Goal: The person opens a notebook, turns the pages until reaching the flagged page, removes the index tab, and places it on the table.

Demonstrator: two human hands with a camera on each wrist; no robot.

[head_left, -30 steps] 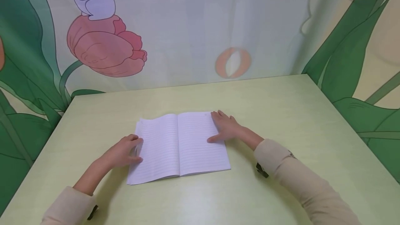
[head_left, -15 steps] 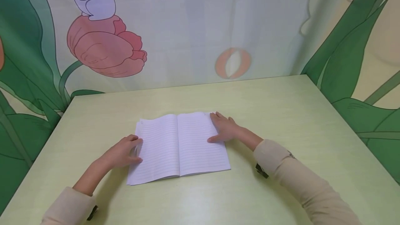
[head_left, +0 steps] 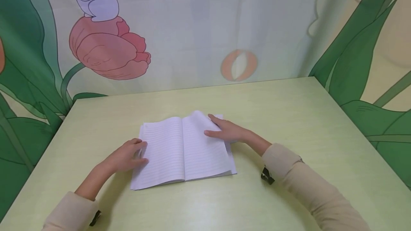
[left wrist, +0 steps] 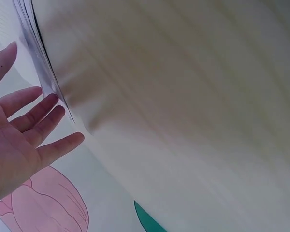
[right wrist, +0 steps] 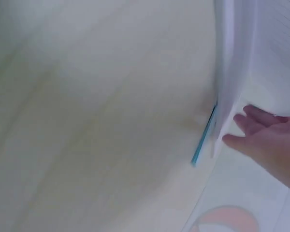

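Note:
An open notebook (head_left: pixel 160 152) with ruled white pages lies on the table. At its left edge my left hand (head_left: pixel 126 155) rests with the thumb over the page margin. In the left wrist view, the left hand's fingers (left wrist: pixel 41 130) are fairly straight and spread along the notebook's edge. My right hand (head_left: pixel 228 131) holds a right-hand page (head_left: pixel 202 145) near its outer upper part, thumb on top and fingers behind. That page bows up from the leaves below. In the right wrist view, the right hand (right wrist: pixel 273 140) has its fingers beneath the page; its thumb is hidden.
The pale table (head_left: pixel 273 117) extends round the notebook and meets a printed curtain (head_left: pixel 179 45) at the back. A thin teal strip (right wrist: pixel 203 137) juts from under the notebook's edge in the right wrist view.
My right hand has moved slightly left, drawing the right-hand page up and inward so that it curls and uncovers the leaf below. The left hand has barely moved.

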